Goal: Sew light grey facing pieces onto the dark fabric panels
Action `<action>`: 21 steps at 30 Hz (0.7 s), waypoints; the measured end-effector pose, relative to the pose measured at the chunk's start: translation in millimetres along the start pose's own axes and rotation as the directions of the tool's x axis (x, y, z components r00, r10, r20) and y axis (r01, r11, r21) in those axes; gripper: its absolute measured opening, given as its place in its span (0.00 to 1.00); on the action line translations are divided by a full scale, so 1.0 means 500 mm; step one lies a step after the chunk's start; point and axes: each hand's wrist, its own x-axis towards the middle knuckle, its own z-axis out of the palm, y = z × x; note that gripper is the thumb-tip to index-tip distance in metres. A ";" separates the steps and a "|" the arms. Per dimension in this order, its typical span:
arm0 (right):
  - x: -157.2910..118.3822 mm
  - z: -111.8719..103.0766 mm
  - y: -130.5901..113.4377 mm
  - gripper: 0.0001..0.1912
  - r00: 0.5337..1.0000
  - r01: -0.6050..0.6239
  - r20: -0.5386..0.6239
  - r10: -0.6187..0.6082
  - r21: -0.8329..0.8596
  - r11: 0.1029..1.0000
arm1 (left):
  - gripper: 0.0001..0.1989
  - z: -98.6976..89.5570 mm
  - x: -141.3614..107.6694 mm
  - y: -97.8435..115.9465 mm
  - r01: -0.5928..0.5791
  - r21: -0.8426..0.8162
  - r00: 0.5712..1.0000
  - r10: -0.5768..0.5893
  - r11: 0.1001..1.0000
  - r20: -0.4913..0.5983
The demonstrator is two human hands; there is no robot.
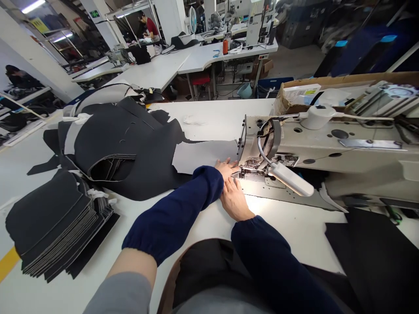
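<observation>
Navy elastic sleeves [173,213] run down to two bare hands, both open and flat, gripping nothing. Over left sits a stack of black cut panels [55,222]. Left hand [225,168] presses a pale grey fabric sheet [204,156] lying on a big black cut piece [131,148], right by the presser foot of a beige industrial sewing machine [327,152]; right hand [235,199] sits flat just beside it on the white table [288,213].

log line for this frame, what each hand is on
left hand: flat on grey panel | right hand: flat, beside left hand, near presser foot | sewing machine: in front of hands
</observation>
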 end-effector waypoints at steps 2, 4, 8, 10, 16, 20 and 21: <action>-0.030 -0.015 0.003 0.21 1.000 -0.017 -0.022 0.017 0.025 1.000 | 0.30 -0.002 -0.006 0.001 -0.007 0.024 1.000 0.007 1.000 0.009; -0.074 -0.031 0.011 0.21 0.999 -0.033 -0.041 0.035 0.045 0.998 | 0.31 0.001 -0.013 0.001 -0.015 0.037 1.000 0.015 0.999 0.006; -0.159 -0.058 0.035 0.19 0.991 -0.101 -0.086 0.106 0.062 0.993 | 0.28 0.015 -0.024 -0.002 0.025 -0.015 0.999 -0.025 1.000 -0.034; -0.182 -0.063 0.045 0.18 0.984 -0.132 -0.112 0.140 0.070 0.989 | 0.30 0.024 -0.029 -0.005 0.092 -0.055 0.995 -0.094 0.994 -0.037; -0.181 -0.042 0.063 0.18 0.983 -0.088 -0.156 0.102 0.092 0.992 | 0.27 0.050 -0.055 -0.016 0.399 -0.165 0.900 -0.420 0.902 -0.118; -0.176 -0.026 0.077 0.18 0.982 -0.076 -0.161 0.099 0.146 0.986 | 0.26 0.051 -0.065 -0.022 0.456 -0.202 0.864 -0.486 0.867 -0.135; -0.177 -0.028 0.080 0.18 0.981 -0.088 -0.156 0.118 0.184 0.979 | 0.26 0.047 -0.067 -0.024 0.451 -0.205 0.865 -0.482 0.869 -0.140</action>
